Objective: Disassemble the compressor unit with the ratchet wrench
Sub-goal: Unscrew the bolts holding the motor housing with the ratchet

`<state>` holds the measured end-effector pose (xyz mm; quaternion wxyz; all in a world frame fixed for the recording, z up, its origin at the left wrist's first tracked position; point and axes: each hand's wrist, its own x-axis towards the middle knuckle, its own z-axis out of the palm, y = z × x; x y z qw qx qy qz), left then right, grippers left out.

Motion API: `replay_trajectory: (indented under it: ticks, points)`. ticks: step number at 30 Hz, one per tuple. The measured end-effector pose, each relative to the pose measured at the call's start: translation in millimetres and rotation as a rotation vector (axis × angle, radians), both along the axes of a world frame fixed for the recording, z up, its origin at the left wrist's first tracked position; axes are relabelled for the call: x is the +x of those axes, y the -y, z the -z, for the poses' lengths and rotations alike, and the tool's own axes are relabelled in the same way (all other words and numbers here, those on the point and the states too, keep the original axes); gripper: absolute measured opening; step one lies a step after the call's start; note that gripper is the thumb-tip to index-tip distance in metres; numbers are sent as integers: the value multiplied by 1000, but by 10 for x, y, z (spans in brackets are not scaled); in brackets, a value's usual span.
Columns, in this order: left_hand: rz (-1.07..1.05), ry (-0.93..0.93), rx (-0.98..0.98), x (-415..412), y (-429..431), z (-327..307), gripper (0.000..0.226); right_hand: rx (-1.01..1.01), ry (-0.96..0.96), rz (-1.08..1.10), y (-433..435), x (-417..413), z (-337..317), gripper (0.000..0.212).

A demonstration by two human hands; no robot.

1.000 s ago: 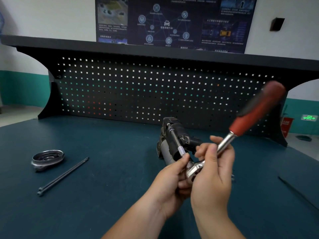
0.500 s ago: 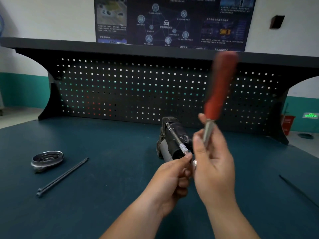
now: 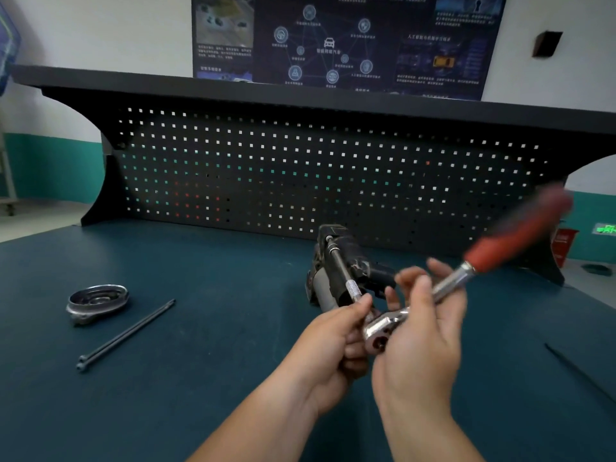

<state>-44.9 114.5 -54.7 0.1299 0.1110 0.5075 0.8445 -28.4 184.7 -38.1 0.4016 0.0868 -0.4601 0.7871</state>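
Nearest, the left hand [image 3: 328, 348] pinches the near end of a knurled steel extension bar [image 3: 342, 266]. The right hand [image 3: 420, 335] curls round the shank of the chrome, red-handled ratchet wrench [image 3: 383, 328]. Its handle, upright half a second ago, has swung down to the right, likely a ratcheting stroke loosening a bolt. Beyond, the dark metal compressor unit [image 3: 358, 261] lies on the blue-green bench [image 3: 200, 378].

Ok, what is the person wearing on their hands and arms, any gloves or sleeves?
No gloves, rings or watch show on the left hand or right hand. The left forearm and right forearm are bare, no sleeve in view.
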Motion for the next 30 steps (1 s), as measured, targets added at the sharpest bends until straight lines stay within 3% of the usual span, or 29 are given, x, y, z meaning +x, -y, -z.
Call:
replay_trajectory:
  ticks: [2, 4, 7, 10, 13, 15, 17, 20, 25, 27, 30]
  points:
    - [-1, -14, 2, 8, -23, 3, 37, -289, 91, -91, -56, -16, -26, 23]
    - [-13, -16, -4, 31, -21, -3, 36, -287, 111, -121, -82, -22, -48, 24]
    - [-5, -7, -40, 46, 2, -15, 38, 28, -15, -49, -65, 11, -81, 32]
    - [-5, -30, -118, 42, 20, -3, 38, 488, -164, 66, -78, 4, -74, 27]
    - [-14, -86, -139, 88, 6, -32, 17, 952, -253, 199, -97, 8, -56, 33]
    - [-26, -121, -82, 112, 10, -43, 24, 1142, -335, 176, -95, 3, -48, 43]
    - [-18, -154, -77, 104, 14, -37, 20, 1185, -370, 175, -104, -14, -38, 42]
    - [-22, -114, -121, 55, 30, 1, 18, 883, -298, 122, -79, 4, -36, 29]
    - [-18, -36, -51, 72, -13, -43, 33, -195, 64, -113, -52, -28, -22, 28]
    - [-26, -36, -56, 61, -31, -15, 32, -318, 128, -118, -101, -32, -24, 25]
    - [-10, -19, -67, 57, -20, -2, 30, -194, 68, -119, -80, -15, -41, 26]
